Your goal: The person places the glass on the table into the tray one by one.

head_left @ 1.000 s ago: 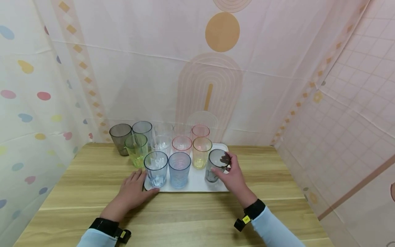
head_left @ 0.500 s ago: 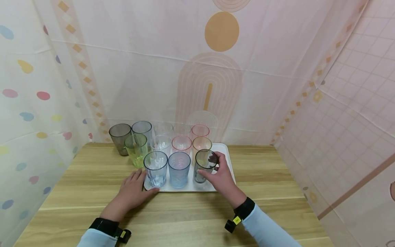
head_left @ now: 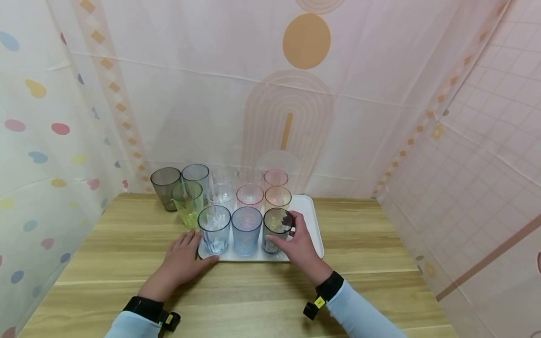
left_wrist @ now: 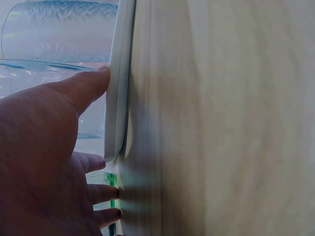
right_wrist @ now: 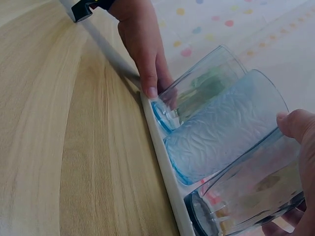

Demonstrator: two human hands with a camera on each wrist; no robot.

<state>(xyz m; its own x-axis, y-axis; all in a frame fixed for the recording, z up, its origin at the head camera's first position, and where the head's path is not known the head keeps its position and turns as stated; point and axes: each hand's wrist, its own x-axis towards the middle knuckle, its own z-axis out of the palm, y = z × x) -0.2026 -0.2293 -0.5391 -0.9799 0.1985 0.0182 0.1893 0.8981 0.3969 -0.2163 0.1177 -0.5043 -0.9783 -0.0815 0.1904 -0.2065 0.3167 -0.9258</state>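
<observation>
**Grey tumbler settling into the front row of the tray**

The right hand (head_left: 296, 241) has its fingers and thumb curled round the grey tumbler (head_left: 275, 231) near the rim, holding it upright on the white tray (head_left: 310, 220) just beside the textured blue tumbler (head_left: 246, 231). That puts it third in the front row, towards the near edge of the worktop (head_left: 253, 295). The right wrist view shows the grey tumbler's base over the tray floor, close to the near lip; whether it is fully seated I cannot tell. The left hand (head_left: 181, 263) lies flat with fingers spread and relaxed — thumb tip touching the tray's near-left corner by the clear blue tumbler (head_left: 214, 230), steadying it.

Doing this well, as I judge it, means keeping the tumbler vertical, easing its base flat onto the tray and closing the gap to the blue neighbour without knocking it. These look like light plastic, so a sideways bump could tip one into the rows behind. The left hand should keep bracing the tray so it does not slide across the wood — release comes only once the base sits flat.

No brand, label or writing can be read on the tumblers or tray; a small yellow tag on each wrist strap is too small to make out.
</observation>
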